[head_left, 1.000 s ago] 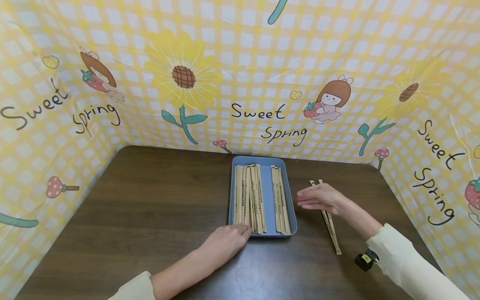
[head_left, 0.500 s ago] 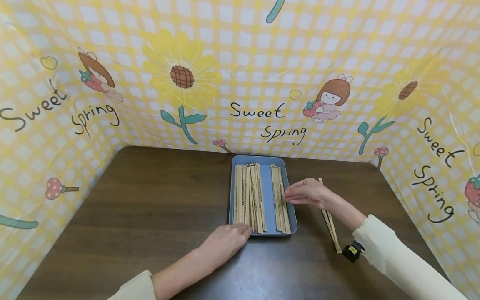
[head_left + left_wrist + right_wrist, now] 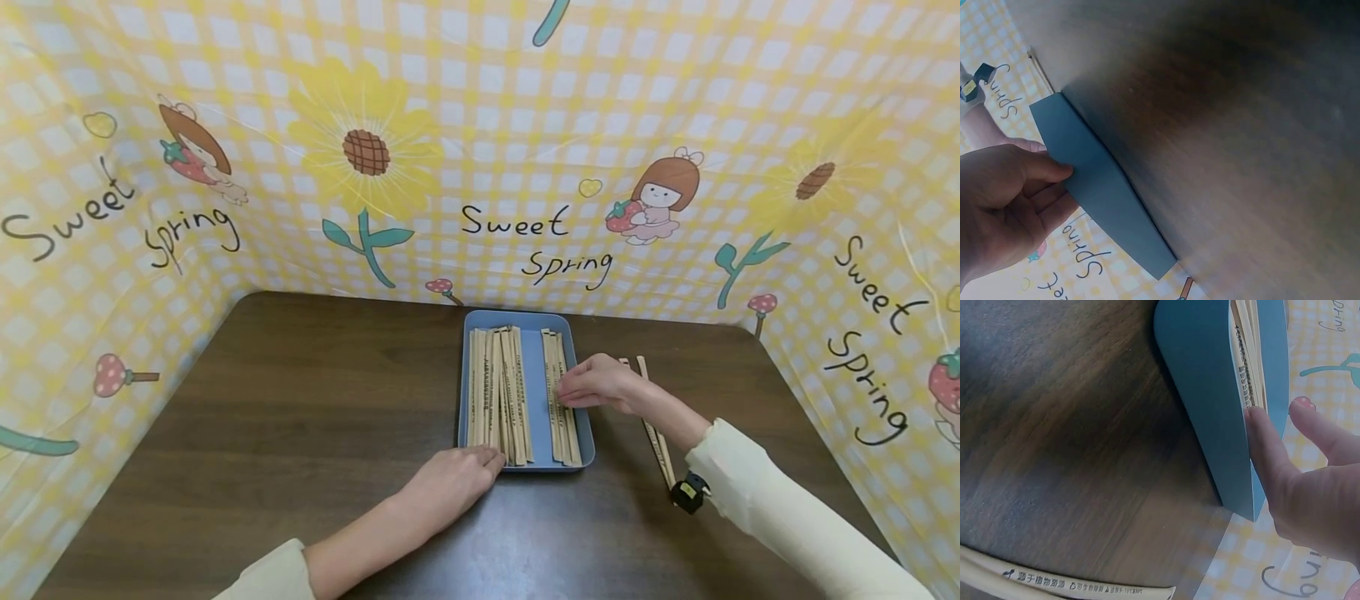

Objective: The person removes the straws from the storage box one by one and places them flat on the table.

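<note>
Bracing blue tray (image 3: 534,367) at its 7 o'clock: left hand (image 3: 453,485), thumb against outer wall, fingers curled over rim; best keep pressure steady. Left bundle (image 3: 497,396) inside, long axis roughly 12 to 6, some packets skewed. Right bundle (image 3: 564,437) near 3 o'clock wall, tops leaning slightly toward 11. Right hand (image 3: 611,385) above it, thumb and fingers parted, no hold seen; light, flat touch should avoid bowing. Loose packets (image 3: 662,458) outside, 4 o'clock, axis about 11:30 to 5:30.
</note>
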{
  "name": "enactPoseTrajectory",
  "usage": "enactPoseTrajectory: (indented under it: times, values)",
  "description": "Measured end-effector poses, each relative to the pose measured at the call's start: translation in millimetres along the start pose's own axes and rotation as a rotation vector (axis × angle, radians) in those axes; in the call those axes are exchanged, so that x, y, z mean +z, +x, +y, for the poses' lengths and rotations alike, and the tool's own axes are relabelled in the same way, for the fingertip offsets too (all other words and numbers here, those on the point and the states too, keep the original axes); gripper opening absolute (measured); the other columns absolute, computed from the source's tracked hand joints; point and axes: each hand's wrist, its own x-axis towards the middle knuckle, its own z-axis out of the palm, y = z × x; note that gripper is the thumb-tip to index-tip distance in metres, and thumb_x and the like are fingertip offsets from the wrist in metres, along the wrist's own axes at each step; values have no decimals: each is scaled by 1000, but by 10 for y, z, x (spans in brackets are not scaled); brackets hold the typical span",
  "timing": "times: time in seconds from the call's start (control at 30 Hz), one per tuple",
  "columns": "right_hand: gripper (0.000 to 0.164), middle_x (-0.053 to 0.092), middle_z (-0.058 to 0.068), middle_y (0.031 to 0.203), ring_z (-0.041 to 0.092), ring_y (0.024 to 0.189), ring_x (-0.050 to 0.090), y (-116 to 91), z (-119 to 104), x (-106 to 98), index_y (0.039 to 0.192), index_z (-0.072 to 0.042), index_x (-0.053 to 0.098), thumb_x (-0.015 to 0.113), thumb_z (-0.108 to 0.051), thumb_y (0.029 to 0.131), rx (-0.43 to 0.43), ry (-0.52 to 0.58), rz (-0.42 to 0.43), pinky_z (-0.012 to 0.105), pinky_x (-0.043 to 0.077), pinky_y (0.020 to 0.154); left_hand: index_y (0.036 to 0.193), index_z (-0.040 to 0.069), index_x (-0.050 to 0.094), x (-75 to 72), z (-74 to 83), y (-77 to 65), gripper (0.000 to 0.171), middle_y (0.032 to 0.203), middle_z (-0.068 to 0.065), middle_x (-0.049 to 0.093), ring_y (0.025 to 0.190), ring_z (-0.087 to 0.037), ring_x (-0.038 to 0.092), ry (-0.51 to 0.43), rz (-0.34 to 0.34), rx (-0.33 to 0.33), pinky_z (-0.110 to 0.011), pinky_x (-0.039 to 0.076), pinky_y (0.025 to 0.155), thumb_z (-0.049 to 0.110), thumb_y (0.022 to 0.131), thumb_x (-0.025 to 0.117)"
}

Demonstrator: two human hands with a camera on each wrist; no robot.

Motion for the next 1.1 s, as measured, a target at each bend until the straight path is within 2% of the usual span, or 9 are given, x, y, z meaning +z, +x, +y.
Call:
enactPoseTrajectory:
  times: [0.33,0.6,0.77,0.93,1.1]
  values:
    - [32,58,34,126,41,114,61,51,-34,86,123,23,55,55,2,98,10,-65,35,41,55,94,121,4,70,-9,7,2,32,121,-10,68,112,-22,65,-33,-33,-14,-28,58,84,0,90,68]
    - [27,65,32,113,38,103,67,161,-57,149,114,22,61,60,3,94,7,-126,71,40,57,90,119,4,71,-3,-3,4,32,120,-10,69,111,-21,66,-27,-6,-10,-27,58,82,-1,88,69]
    - [21,68,28,106,35,95,70,248,-47,190,105,20,66,62,5,91,1,-152,99,39,59,85,120,4,71,-17,-4,-3,32,120,-10,69,111,-21,65,-16,-12,-8,-27,58,82,-1,88,69]
    - [16,72,23,90,30,82,72,333,-31,258,99,16,71,67,3,90,-31,-269,159,34,62,74,121,4,71,-24,-2,-7,33,121,-10,68,111,-21,65,-33,-20,-12,-27,58,82,-1,88,69]
    - [11,71,15,71,21,65,71,407,-23,331,86,8,76,73,-2,87,-41,-393,254,29,61,62,121,4,70,-26,-10,-10,34,121,-9,68,112,-20,65,-31,-26,-10,-27,58,82,-1,88,70]
